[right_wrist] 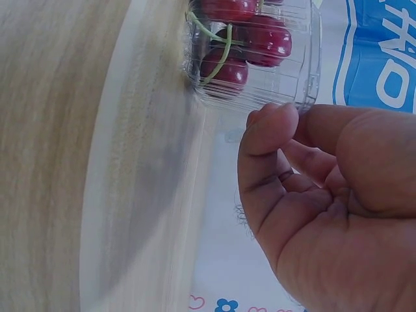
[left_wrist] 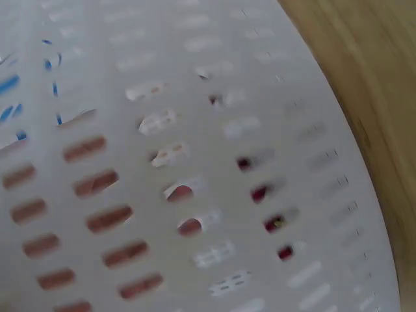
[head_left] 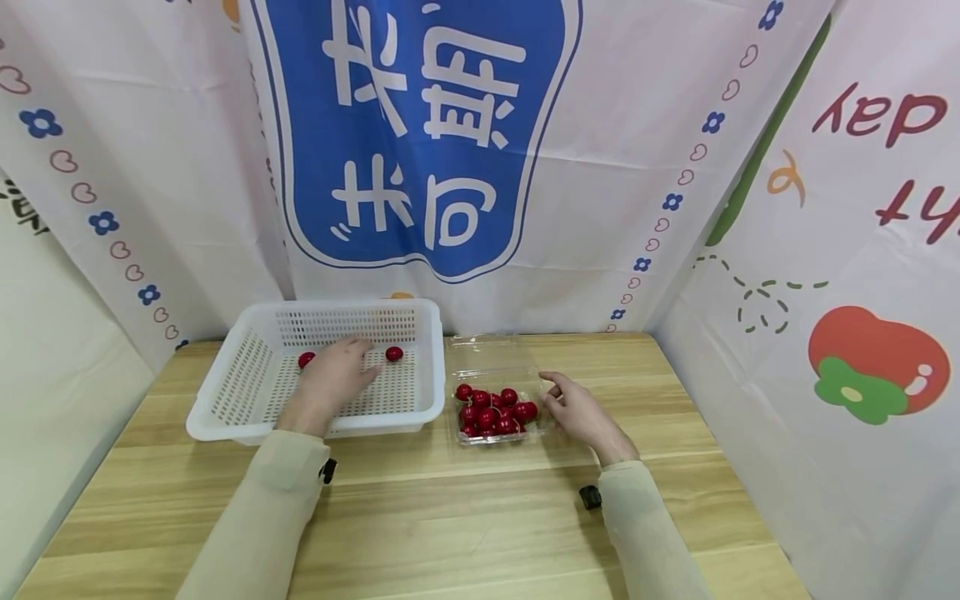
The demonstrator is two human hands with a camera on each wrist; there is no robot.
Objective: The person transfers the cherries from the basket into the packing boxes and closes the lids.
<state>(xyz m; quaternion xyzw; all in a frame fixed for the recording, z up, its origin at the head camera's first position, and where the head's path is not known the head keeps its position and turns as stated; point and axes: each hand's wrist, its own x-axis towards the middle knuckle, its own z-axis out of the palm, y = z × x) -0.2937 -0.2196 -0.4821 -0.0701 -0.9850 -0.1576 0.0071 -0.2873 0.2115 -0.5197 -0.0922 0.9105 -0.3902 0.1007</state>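
Observation:
A white slotted plastic basket (head_left: 436, 367) stands at the left of the wooden table. My left hand (head_left: 330, 381) reaches into it with relaxed fingers, thumb spread to the right; nothing is visible in its grasp. One red cherry (head_left: 394, 354) lies right of that hand, another cherry (head_left: 306, 359) just left of it. Through the basket's slots, the left wrist view shows dark red bits. To the right sits a clear plastic box (head_left: 491, 441) holding several stemmed cherries (head_left: 487, 412). With thumb and index finger, my right hand (right_wrist: 325, 188) pinches the box's rim at its right side.
The box's clear lid (head_left: 486, 350) is folded back toward the wall cloth (head_left: 600, 167). Basket and box stand side by side, a narrow gap between them. Wooden tabletop (head_left: 465, 517) extends in front of both.

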